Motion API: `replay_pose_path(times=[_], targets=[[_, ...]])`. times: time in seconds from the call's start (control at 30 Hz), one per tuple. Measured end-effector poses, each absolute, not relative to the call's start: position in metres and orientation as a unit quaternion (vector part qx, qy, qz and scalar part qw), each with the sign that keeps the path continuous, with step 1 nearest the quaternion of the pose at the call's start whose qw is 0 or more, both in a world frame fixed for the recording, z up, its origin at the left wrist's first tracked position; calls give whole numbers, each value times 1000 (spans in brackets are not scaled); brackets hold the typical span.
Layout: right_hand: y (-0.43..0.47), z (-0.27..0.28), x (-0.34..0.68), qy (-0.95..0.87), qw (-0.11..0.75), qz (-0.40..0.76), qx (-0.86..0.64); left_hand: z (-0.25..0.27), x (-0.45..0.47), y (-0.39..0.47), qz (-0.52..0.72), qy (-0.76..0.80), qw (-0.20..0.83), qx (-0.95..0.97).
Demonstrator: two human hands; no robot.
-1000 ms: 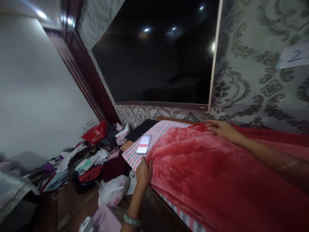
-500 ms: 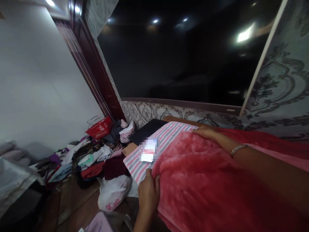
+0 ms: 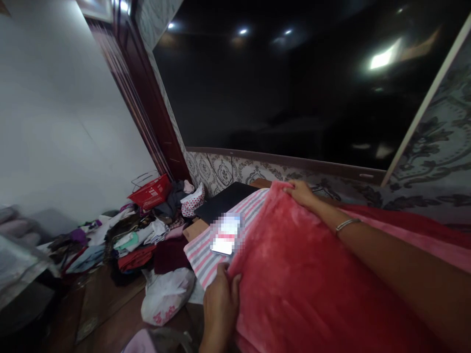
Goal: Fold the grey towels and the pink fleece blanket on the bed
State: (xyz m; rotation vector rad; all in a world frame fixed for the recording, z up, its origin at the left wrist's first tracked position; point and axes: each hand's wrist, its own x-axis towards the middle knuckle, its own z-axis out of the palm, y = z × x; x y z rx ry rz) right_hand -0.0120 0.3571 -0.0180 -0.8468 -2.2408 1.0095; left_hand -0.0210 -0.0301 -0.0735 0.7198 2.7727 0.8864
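A plush red blanket [image 3: 309, 264] spreads across the lower right, its edge pulled taut between my two hands. My right hand [image 3: 303, 193], with a silver bangle behind it, pinches the blanket's far corner and lifts it a little. My left hand [image 3: 222, 299] grips the near edge, thumb on top. Under the blanket's left edge lies a striped pink, grey and white cloth [image 3: 200, 255]. On that cloth rests a phone [image 3: 223, 245] with a lit, blurred screen, just beyond my left hand. Whatever supports the cloth is mostly hidden.
A big black television [image 3: 279, 93] hangs on the patterned wall. Heaped clothes [image 3: 136, 240] cover the floor at left, with a red basket [image 3: 150, 191] behind. A white plastic bag [image 3: 167, 296] sits left of my left hand. A flat black object [image 3: 226, 201] lies behind the striped cloth.
My right hand has drawn the blanket's far corner up and slightly left, covering more of the striped cloth. My left hand keeps its hold on the near edge. The view has shifted slightly.
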Motion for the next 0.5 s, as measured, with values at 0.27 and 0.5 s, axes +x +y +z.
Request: replay_pose_path(times=[0.27, 0.5], targets=[[361, -83, -9, -826, 218, 406, -324, -80, -27, -29, 274, 920, 98, 264], [345, -55, -8, -813, 203, 469, -279, -74, -32, -34, 346, 893, 72, 280]])
